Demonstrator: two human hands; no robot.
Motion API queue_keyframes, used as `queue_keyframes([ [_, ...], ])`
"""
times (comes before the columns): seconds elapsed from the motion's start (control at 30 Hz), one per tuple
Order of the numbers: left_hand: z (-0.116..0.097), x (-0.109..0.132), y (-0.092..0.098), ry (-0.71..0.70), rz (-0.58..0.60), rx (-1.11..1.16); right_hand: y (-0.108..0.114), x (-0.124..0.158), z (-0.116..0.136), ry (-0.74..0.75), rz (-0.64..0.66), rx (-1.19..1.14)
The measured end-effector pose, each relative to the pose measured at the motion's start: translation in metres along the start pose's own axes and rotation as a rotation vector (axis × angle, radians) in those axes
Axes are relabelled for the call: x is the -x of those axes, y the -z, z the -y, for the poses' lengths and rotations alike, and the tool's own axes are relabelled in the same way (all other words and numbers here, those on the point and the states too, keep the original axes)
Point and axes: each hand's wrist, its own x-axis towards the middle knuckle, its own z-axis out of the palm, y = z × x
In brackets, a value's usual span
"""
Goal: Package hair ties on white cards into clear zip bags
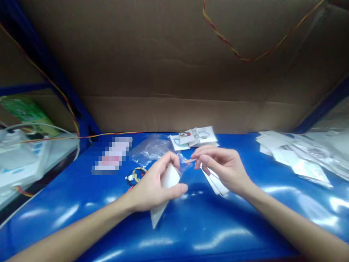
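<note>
My left hand [155,185] is closed around a white card [169,178] inside a small clear plastic bag [183,164], thumb underneath and fingers on top. My right hand [222,165] pinches the orange-red strip [190,160] at the bag's mouth with thumb and forefinger. Under the same hand, its lower fingers hold a few more white cards [215,183]. Both hands hover just above the blue table [191,225], close together at its middle.
A pile of small printed cards in bags [195,137] lies at the back centre, with empty clear bags [149,149] to its left. Coloured wires with a connector [135,175] sit beside my left hand. More bagged white cards [297,154] are heaped at right. Cardboard walls stand behind.
</note>
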Motion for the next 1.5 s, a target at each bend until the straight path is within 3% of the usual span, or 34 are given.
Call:
queue_keyframes([
  [0.13,0.002,0.000,0.001,0.048,0.075,0.341,0.001,-0.006,-0.002,-0.137,-0.117,-0.191],
  [0.27,0.001,-0.004,-0.001,0.124,0.101,0.575,0.006,-0.010,-0.005,-0.206,-0.181,-0.225],
  [0.53,0.002,-0.009,-0.002,0.097,-0.053,0.260,0.010,-0.010,-0.005,-0.199,-0.090,-0.204],
  [0.83,0.001,-0.004,-0.008,0.007,0.021,0.010,0.013,-0.011,-0.009,-0.194,-0.158,-0.142],
  [1.07,0.004,-0.004,-0.011,0.066,0.023,0.089,0.011,-0.010,-0.010,-0.273,0.020,-0.131],
  [1.27,0.009,-0.004,-0.012,0.135,0.026,0.272,0.007,-0.008,-0.009,-0.392,0.086,-0.233],
  [1.5,0.013,-0.004,-0.012,0.131,0.085,0.253,0.006,-0.006,-0.011,-0.468,0.177,-0.233],
])
